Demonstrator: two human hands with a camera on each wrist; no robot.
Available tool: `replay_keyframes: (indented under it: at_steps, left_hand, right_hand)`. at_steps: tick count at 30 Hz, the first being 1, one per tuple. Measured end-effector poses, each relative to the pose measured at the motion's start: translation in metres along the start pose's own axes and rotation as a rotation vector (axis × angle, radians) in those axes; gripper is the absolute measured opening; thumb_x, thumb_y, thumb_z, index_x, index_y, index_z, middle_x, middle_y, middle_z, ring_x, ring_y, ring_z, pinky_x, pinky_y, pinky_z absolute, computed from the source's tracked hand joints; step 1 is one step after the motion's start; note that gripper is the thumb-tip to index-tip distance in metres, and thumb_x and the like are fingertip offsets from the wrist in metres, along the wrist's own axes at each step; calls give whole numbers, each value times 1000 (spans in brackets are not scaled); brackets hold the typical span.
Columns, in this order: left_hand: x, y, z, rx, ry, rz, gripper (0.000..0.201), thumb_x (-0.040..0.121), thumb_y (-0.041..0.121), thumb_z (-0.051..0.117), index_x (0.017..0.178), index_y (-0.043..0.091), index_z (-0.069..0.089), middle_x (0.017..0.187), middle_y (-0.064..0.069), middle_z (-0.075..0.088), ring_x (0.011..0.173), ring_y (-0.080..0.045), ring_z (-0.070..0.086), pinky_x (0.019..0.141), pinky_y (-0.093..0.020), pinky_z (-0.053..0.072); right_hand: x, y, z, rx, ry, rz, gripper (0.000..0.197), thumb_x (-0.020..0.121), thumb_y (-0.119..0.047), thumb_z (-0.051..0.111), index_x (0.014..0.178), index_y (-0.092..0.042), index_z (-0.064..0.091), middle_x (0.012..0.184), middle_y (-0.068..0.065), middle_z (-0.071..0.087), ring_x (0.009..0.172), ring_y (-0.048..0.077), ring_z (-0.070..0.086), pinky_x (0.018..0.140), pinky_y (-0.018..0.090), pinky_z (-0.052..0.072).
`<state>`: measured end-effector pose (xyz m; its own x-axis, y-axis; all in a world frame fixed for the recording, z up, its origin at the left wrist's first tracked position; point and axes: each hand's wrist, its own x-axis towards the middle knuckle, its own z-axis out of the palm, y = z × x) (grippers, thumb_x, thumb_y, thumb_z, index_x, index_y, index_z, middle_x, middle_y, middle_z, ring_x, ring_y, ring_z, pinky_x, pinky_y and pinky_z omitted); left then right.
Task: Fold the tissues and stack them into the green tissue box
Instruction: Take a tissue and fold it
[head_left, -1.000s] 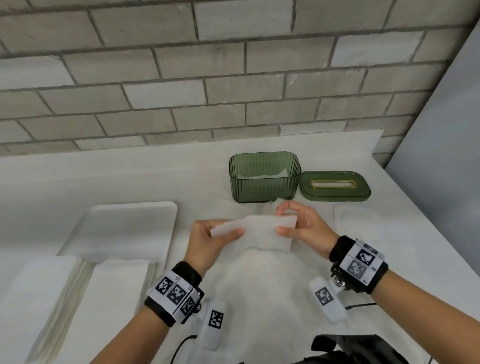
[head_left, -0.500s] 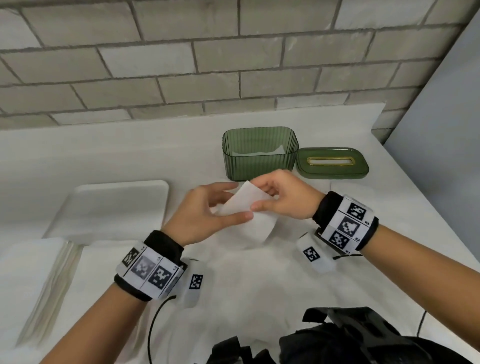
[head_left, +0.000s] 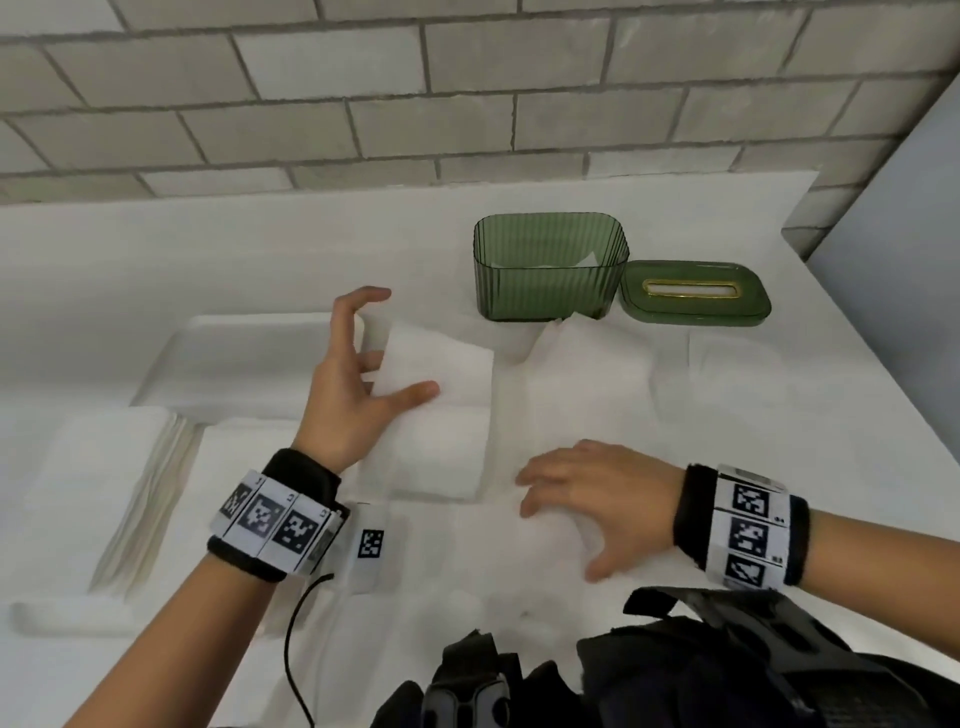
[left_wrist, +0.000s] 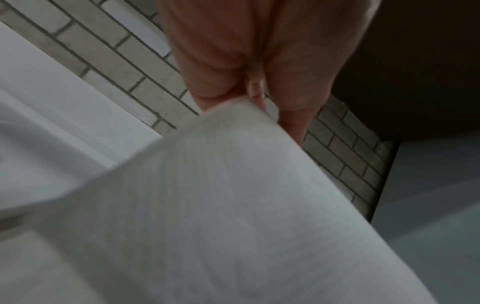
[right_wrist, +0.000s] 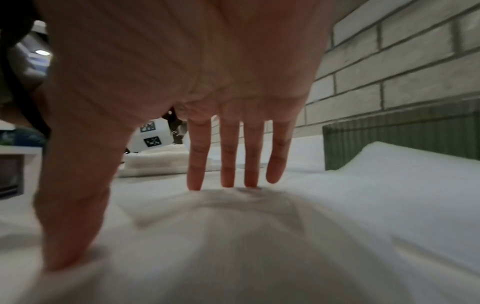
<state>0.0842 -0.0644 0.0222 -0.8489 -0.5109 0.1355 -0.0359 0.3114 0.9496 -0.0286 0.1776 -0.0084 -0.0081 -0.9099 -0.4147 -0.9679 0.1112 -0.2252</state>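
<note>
The left hand (head_left: 358, 384) pinches a folded tissue (head_left: 441, 371) between thumb and fingers at the centre of the head view, its index finger lifted clear above; the sheet hangs just over the white table (head_left: 727, 415). In the left wrist view the same tissue (left_wrist: 221, 205) fills the lower frame, gripped at its top edge by the fingers (left_wrist: 215, 82).

The right hand (head_left: 597, 499) sits lower right of centre, fingers spread and nearly straight, fingertips pressing down on a flat tissue sheet (head_left: 545, 551) lying on the table (it holds nothing). The right wrist view shows the 4 fingertips (right_wrist: 226, 176) and thumb touching that sheet (right_wrist: 259, 246), which bulges up slightly under the palm.

The green tissue box (head_left: 550, 270) stands open in the upper right of centre, with white tissue visible low inside. Its green lid (head_left: 696, 296) lies flat just to the right, touching or nearly touching the box. Another loose tissue (head_left: 587, 358) lies in front of the box.

At the left, a white tray (head_left: 239, 364) rests on the table, and below it, in the lower left, lies a stack of unfolded tissues (head_left: 104, 483). A grey brick wall (head_left: 467, 104) spans the top.
</note>
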Motion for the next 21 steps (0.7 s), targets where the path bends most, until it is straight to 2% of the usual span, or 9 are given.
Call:
replay_keyframes:
  at_steps: [1, 3, 5, 9, 11, 14, 16, 18, 21]
  left_hand:
    - [-4, 1, 0, 15, -11, 18, 72, 70, 5, 84, 125, 28, 44, 113, 10, 66, 93, -23, 70, 69, -43, 60]
    - [-10, -1, -1, 62, -41, 18, 54, 73, 9, 83, 119, 25, 59, 113, 4, 67, 102, -23, 66, 78, -51, 58]
    - [-17, -3, -2, 69, -42, -9, 39, 76, 12, 81, 111, 24, 69, 115, 9, 68, 110, -18, 63, 84, -52, 56]
    - [-29, -1, -2, 35, -8, -2, 35, 78, 9, 78, 111, 21, 73, 115, 7, 68, 110, -13, 63, 89, -46, 56]
    - [-33, -2, -4, 32, 10, 5, 34, 79, 10, 79, 109, 23, 74, 113, 7, 69, 109, -12, 63, 92, -47, 54]
    - [-38, -4, -7, 46, 33, 17, 31, 77, 17, 79, 106, 29, 75, 112, 10, 70, 111, -13, 63, 94, -54, 50]
    - [-41, -4, -7, 35, 52, 20, 30, 78, 15, 79, 105, 27, 75, 112, 10, 71, 111, -13, 64, 94, -54, 50]
    - [-42, -2, -7, 23, 64, 23, 30, 78, 11, 79, 104, 25, 75, 112, 9, 71, 109, -12, 65, 93, -52, 52]
    - [-43, -1, -7, 27, 64, 31, 29, 77, 14, 79, 104, 26, 75, 112, 10, 71, 109, -13, 65, 91, -54, 52]
  right_hand:
    - [1, -4, 0, -29, 1, 8, 70, 75, -45, 72, 136, -29, 42, 152, -4, 30, 139, 16, 28, 108, 34, 26]
    - [3, -11, -1, -70, -17, 29, 60, 81, -40, 66, 135, -26, 43, 150, -1, 33, 138, 22, 30, 107, 37, 30]
    - [3, -12, -3, -87, -21, 24, 47, 87, -37, 59, 131, -23, 48, 145, 0, 41, 135, 24, 35, 104, 38, 34]
    - [4, -9, -3, -68, -9, 9, 27, 92, -29, 53, 116, -21, 62, 144, 1, 47, 136, 23, 39, 104, 34, 33]
    - [5, -8, -2, -26, 21, 6, 22, 92, -27, 53, 109, -20, 67, 146, -1, 46, 140, 20, 35, 105, 31, 32]
    - [4, -7, -2, -6, 55, -7, 22, 90, -30, 57, 109, -22, 65, 145, -5, 47, 142, 15, 32, 106, 31, 29]
    - [2, -8, -2, -59, 8, -6, 37, 84, -38, 63, 118, -25, 58, 148, -6, 41, 140, 16, 32, 108, 34, 28]
    - [1, -12, -1, -94, -38, 10, 47, 79, -39, 68, 121, -25, 54, 148, -4, 39, 137, 19, 34, 106, 36, 30]
    - [2, -16, 1, -142, -39, 18, 33, 81, -32, 65, 111, -20, 58, 142, 0, 44, 133, 22, 38, 101, 39, 36]
